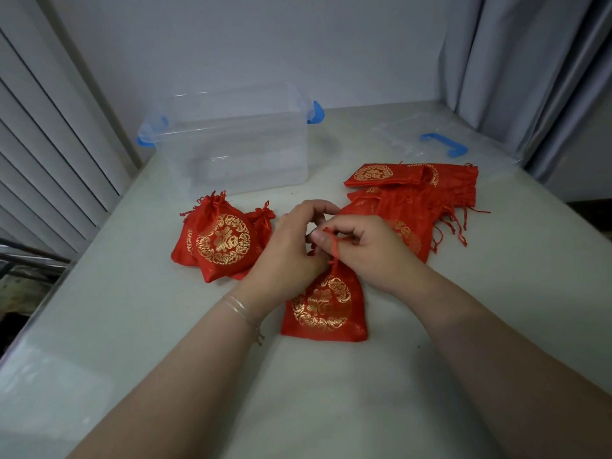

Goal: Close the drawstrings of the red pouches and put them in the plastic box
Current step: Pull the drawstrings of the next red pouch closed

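Both hands meet above the neck of a red pouch (326, 306) lying on the surface (496, 293). The right hand (367, 250) pinches its red drawstring (333, 248) with curled fingers. The left hand (291, 240) curls around the pouch neck. The plastic box (231, 144) stands behind, well apart.

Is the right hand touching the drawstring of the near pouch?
Touching: the head view shows the right hand pinching the red drawstring above the near pouch.
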A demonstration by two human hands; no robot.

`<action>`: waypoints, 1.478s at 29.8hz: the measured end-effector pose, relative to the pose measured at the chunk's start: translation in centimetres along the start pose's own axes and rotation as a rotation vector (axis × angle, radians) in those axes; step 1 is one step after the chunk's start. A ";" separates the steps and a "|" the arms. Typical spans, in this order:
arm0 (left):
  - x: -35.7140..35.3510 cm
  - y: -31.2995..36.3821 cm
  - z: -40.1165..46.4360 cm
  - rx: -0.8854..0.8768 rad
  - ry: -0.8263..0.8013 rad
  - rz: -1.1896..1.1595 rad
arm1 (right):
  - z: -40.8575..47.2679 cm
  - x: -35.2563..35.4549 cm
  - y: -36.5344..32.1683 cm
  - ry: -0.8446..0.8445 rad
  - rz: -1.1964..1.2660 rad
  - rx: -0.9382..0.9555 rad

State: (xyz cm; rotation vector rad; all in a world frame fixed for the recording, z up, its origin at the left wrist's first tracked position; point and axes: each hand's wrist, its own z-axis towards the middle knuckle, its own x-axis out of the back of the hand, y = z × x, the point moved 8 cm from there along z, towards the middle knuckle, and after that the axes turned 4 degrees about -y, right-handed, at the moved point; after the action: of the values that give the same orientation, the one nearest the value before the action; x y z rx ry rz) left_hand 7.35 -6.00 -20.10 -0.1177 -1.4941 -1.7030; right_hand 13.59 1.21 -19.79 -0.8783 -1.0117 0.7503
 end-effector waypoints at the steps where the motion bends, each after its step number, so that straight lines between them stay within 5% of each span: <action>1: -0.1 -0.1 0.0 0.000 -0.007 -0.009 | 0.0 0.0 0.0 0.009 0.018 0.006; 7: -0.1 -0.8 0.0 0.068 0.012 0.328 | 0.0 0.7 -0.8 0.104 0.042 0.036; 18: -0.7 1.1 -0.1 -0.095 0.109 0.700 | -0.2 0.6 1.8 0.191 0.844 -0.235; 27: -0.7 2.5 -0.4 -0.146 0.309 0.922 | 0.0 1.2 2.2 0.252 1.146 -0.262; 34: 0.6 0.1 -0.3 0.079 0.196 0.412 | -0.1 1.3 1.7 0.209 0.924 -0.238; 40: 2.5 -2.5 -0.6 0.341 0.110 -0.358 | -0.2 1.4 0.2 0.101 0.272 -0.117; 44: 2.8 -3.4 -1.0 0.499 0.057 -0.587 | -0.6 2.1 -1.4 0.112 0.081 -0.001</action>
State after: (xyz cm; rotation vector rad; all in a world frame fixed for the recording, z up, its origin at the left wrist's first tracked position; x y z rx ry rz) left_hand 3.84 -8.57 -21.44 0.6879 -1.9865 -1.6750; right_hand 15.02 2.20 -17.85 -0.9569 -0.8817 0.7606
